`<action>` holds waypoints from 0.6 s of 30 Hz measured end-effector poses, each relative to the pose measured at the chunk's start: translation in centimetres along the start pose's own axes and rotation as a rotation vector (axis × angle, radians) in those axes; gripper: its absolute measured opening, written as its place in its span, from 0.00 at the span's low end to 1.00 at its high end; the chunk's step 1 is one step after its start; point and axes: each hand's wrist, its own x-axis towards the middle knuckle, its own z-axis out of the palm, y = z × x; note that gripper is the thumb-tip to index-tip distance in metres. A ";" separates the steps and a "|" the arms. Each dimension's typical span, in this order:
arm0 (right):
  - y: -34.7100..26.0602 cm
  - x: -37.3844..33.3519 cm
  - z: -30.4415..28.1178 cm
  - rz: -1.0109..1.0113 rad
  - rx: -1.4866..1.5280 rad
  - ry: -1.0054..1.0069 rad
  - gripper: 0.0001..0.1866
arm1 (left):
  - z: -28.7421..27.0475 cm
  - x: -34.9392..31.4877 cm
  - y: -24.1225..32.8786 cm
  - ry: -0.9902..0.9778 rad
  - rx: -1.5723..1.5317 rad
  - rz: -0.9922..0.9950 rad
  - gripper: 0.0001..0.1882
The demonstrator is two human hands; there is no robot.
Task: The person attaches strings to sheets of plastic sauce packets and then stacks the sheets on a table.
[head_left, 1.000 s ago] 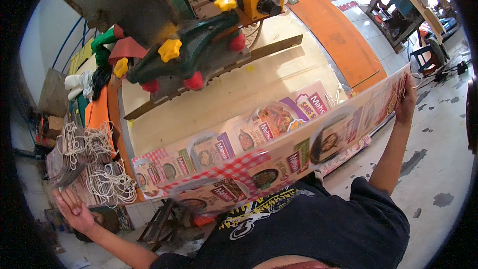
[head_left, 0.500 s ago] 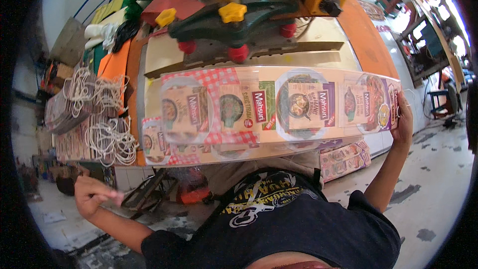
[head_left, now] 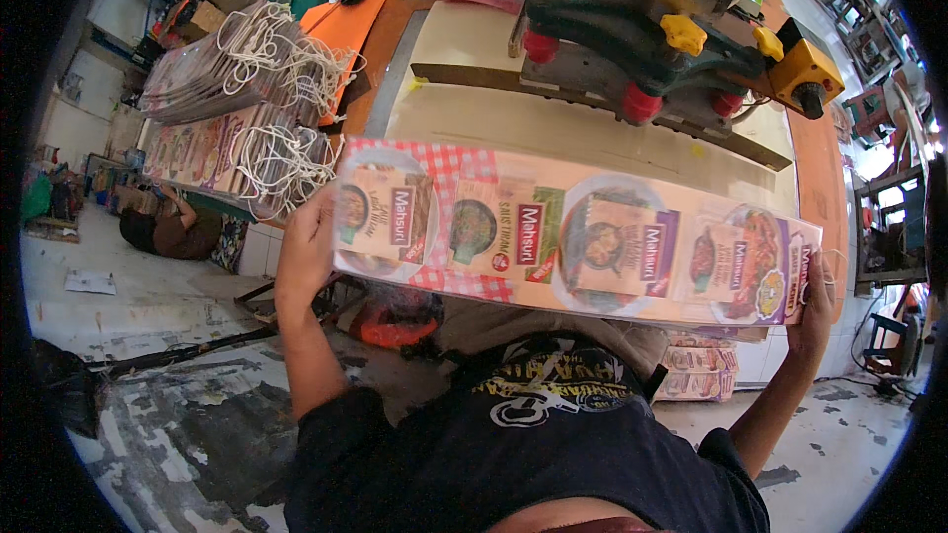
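Note:
A long printed plastic display strip [head_left: 513, 227], peach with red checks and pictures of food packets and plates, stretches across in front of me, slightly lower at its right end. My left hand [head_left: 308, 242] grips its left end and my right hand [head_left: 813, 311] its right end. Some of the fingers are hidden behind the strip. Just beyond it stands a bench machine with a dark green clamp bar [head_left: 602, 35], yellow knobs, red feet and a long metal edge.
Piled strips with white cords [head_left: 212, 69] sit at the left. A yellow control box [head_left: 808, 69] is mounted right of the clamp bar. More printed strips [head_left: 699, 370] lie below the table's right side. At the far left, another person [head_left: 173, 227] is low near the floor.
My left hand, apart from the strip at the lower left before, now holds its left end. My right hand keeps its hold. The view has swung left, shifting the machine rightward.

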 end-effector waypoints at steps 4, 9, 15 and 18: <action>0.7 -1.1 1.7 -0.049 -0.156 0.054 0.18 | 1.8 0.9 1.5 -0.046 -0.338 -0.181 0.28; -0.4 -2.3 5.1 -0.086 -0.438 0.089 0.17 | 2.9 0.9 1.1 -0.069 -0.276 -0.153 0.23; -1.1 -2.7 5.1 -0.273 -0.902 0.184 0.20 | 3.1 1.2 0.1 -0.068 -0.079 -0.105 0.24; -1.8 -3.9 4.6 -0.158 -0.929 0.219 0.25 | 3.1 1.2 0.3 -0.103 0.045 -0.109 0.29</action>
